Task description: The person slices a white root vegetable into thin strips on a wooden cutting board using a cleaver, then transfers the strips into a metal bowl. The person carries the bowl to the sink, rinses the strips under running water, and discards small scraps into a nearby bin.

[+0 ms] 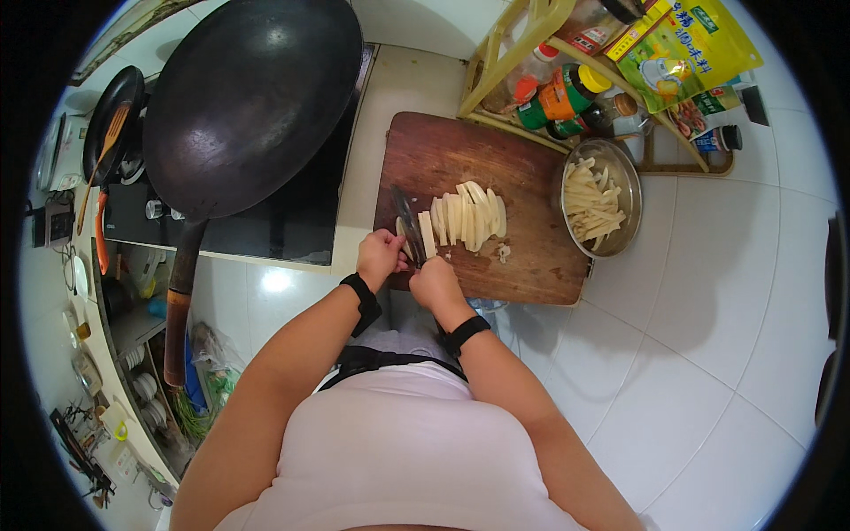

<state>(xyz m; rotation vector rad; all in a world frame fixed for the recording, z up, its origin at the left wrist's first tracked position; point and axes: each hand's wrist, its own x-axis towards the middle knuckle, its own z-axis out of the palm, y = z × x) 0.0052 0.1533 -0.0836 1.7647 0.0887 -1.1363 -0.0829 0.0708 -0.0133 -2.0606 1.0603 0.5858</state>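
My right hand (437, 285) grips the handle of a kitchen knife (410, 226), whose dark blade points away from me over the wooden cutting board (531, 279). On the blade's left side, my left hand (382, 257) pinches a pale slice (402, 229) near the board's left edge. Just right of the blade lies a cut pale stick (427, 233). Beyond it spreads a row of peeled, pale vegetable slices (468, 216), perhaps potato. A few small scraps (504, 253) lie nearer the board's front. Fingers partly hide the left-hand slice.
A steel bowl (635, 219) of cut strips stands at the board's right. Behind it, a yellow rack (475, 93) holds several bottles and jars. A large wok (252, 106) covers much of the cooktop (292, 226) at left, its handle jutting past the counter edge. A frying pan (99, 146) sits farther left.
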